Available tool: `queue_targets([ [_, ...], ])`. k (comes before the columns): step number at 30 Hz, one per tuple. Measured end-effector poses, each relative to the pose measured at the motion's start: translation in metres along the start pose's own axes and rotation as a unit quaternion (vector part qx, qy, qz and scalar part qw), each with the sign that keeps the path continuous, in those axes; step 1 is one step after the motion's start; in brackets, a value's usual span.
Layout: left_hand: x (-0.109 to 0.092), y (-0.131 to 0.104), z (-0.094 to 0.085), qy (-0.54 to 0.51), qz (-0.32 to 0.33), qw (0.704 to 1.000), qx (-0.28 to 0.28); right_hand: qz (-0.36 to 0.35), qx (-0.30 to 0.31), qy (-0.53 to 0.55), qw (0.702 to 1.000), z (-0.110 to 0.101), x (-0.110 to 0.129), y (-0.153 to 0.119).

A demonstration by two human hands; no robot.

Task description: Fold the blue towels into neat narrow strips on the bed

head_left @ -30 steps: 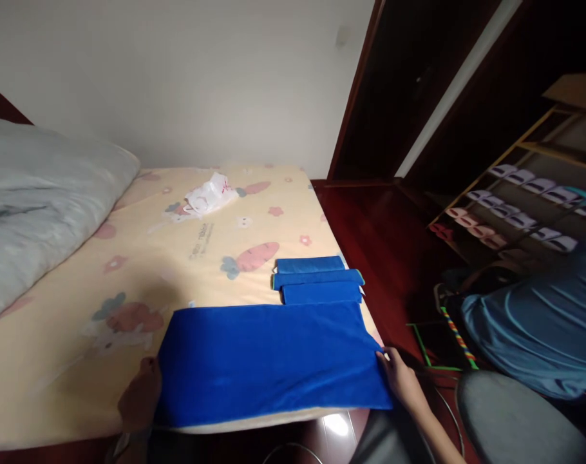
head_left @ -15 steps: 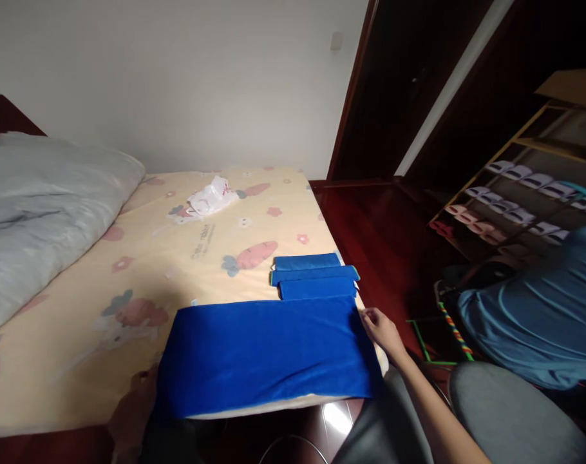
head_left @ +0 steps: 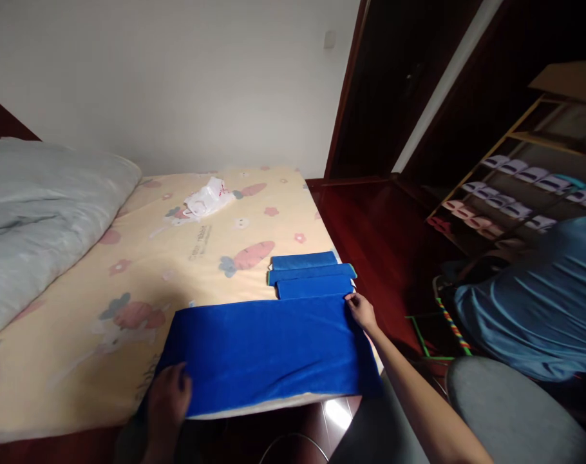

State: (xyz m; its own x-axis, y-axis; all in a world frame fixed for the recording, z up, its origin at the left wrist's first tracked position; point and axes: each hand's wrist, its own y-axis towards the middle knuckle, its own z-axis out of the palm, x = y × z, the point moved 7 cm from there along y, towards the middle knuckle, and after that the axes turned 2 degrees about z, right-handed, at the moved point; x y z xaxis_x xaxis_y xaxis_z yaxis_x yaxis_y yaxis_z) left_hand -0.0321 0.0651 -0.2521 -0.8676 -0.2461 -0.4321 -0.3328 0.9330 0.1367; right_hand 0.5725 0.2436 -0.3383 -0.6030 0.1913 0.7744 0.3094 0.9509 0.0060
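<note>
A blue towel [head_left: 264,354] lies spread along the front edge of the bed, its near edge hanging a little over. At its far right corner is my right hand [head_left: 363,312], thumb and fingertips pinched on the cloth. My left hand [head_left: 170,394], dark and slightly blurred, is over the towel's left part with thumb and forefinger apart; I cannot tell whether it touches the cloth. Just beyond the towel's far edge, several folded blue towels [head_left: 312,275] lie in a row near the bed's right edge.
The bed [head_left: 196,270] has a cream sheet with carrots and rabbits. A white plastic bag [head_left: 208,198] and a grey quilt [head_left: 46,212] lie on it. To the right are a grey stool [head_left: 510,412], a person in a blue top [head_left: 539,303] and a slipper rack [head_left: 503,138].
My right hand has moved from the towel's right edge up to its far right corner. My left hand has come from outside the left edge in over the towel.
</note>
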Motion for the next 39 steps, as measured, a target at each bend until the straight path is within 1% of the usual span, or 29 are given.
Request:
queue_targets([
  [1, -0.049, -0.012, 0.022, -0.006, 0.094, 0.995, 0.031, -0.008, -0.005, -0.001, 1.000, 0.000, 0.002, 0.000],
  [2, -0.099, -0.030, 0.047, -0.019, 0.177, 0.981, 0.075, -0.015, -0.013, -0.002, 1.000, -0.001, 0.004, 0.000],
  [3, -0.146, -0.050, 0.070, -0.026, 0.232, 0.967, 0.102, -0.021, -0.022, -0.002, 1.000, -0.002, 0.006, -0.001],
  [4, -0.194, -0.075, 0.098, -0.025, 0.301, 0.940, 0.157, -0.026, -0.031, -0.002, 0.999, -0.003, 0.008, -0.002],
  [5, -0.235, -0.098, 0.122, -0.020, 0.347, 0.917, 0.196, -0.031, -0.040, -0.001, 0.999, -0.005, 0.010, -0.003],
  [6, -0.270, -0.120, 0.144, -0.009, 0.383, 0.894, 0.232, -0.035, -0.047, 0.000, 0.998, -0.007, 0.012, -0.003],
  [7, -0.298, -0.136, 0.163, 0.010, 0.396, 0.882, 0.254, -0.038, -0.054, 0.001, 0.998, -0.010, 0.015, -0.004],
  [8, -0.318, -0.146, 0.179, 0.032, 0.384, 0.883, 0.269, -0.041, -0.059, 0.003, 0.997, -0.012, 0.017, -0.004],
  [9, -0.334, -0.155, 0.192, 0.043, 0.382, 0.878, 0.285, -0.046, -0.064, 0.005, 0.997, -0.015, 0.020, -0.003],
  [11, -0.359, -0.165, 0.208, 0.048, 0.409, 0.860, 0.301, -0.068, -0.070, 0.013, 0.995, -0.021, 0.028, -0.001],
  [12, -0.369, -0.168, 0.212, 0.046, 0.430, 0.849, 0.304, -0.083, -0.070, 0.017, 0.994, -0.024, 0.033, 0.001],
  [14, -0.381, -0.171, 0.216, 0.047, 0.463, 0.832, 0.301, -0.105, -0.057, 0.017, 0.993, -0.026, 0.040, 0.005],
  [16, -0.386, -0.172, 0.217, 0.048, 0.467, 0.827, 0.308, -0.102, -0.028, 0.002, 0.994, -0.023, 0.042, 0.010],
  [19, -0.391, -0.179, 0.216, 0.029, 0.463, 0.821, 0.332, -0.076, 0.007, -0.024, 0.997, -0.019, 0.038, 0.015],
  [22, -0.395, -0.182, 0.216, 0.005, 0.419, 0.833, 0.360, -0.062, 0.014, -0.032, 0.997, -0.018, 0.035, 0.016],
  [24, -0.397, -0.178, 0.219, -0.004, 0.373, 0.844, 0.386, -0.053, 0.018, -0.039, 0.998, -0.019, 0.033, 0.016],
  [26, -0.401, -0.172, 0.223, -0.004, 0.338, 0.847, 0.411, -0.045, 0.023, -0.049, 0.998, -0.021, 0.032, 0.015],
  [28, -0.407, -0.167, 0.227, 0.003, 0.325, 0.844, 0.427, -0.039, 0.028, -0.057, 0.997, -0.024, 0.032, 0.016],
  [30, -0.413, -0.166, 0.227, 0.009, 0.329, 0.839, 0.434, -0.038, 0.033, -0.062, 0.997, -0.028, 0.034, 0.016],
  [33, -0.417, -0.175, 0.222, 0.003, 0.348, 0.828, 0.440, -0.038, 0.046, -0.059, 0.996, -0.031, 0.041, 0.019],
  [35, -0.413, -0.183, 0.214, -0.007, 0.351, 0.831, 0.432, -0.034, 0.060, -0.052, 0.996, -0.031, 0.045, 0.021],
  [37, -0.405, -0.186, 0.203, -0.018, 0.340, 0.846, 0.411, -0.030, 0.074, -0.045, 0.996, -0.030, 0.051, 0.023],
  [39, -0.392, -0.181, 0.188, -0.036, 0.319, 0.865, 0.387, -0.031, 0.083, -0.038, 0.995, -0.030, 0.059, 0.025],
])
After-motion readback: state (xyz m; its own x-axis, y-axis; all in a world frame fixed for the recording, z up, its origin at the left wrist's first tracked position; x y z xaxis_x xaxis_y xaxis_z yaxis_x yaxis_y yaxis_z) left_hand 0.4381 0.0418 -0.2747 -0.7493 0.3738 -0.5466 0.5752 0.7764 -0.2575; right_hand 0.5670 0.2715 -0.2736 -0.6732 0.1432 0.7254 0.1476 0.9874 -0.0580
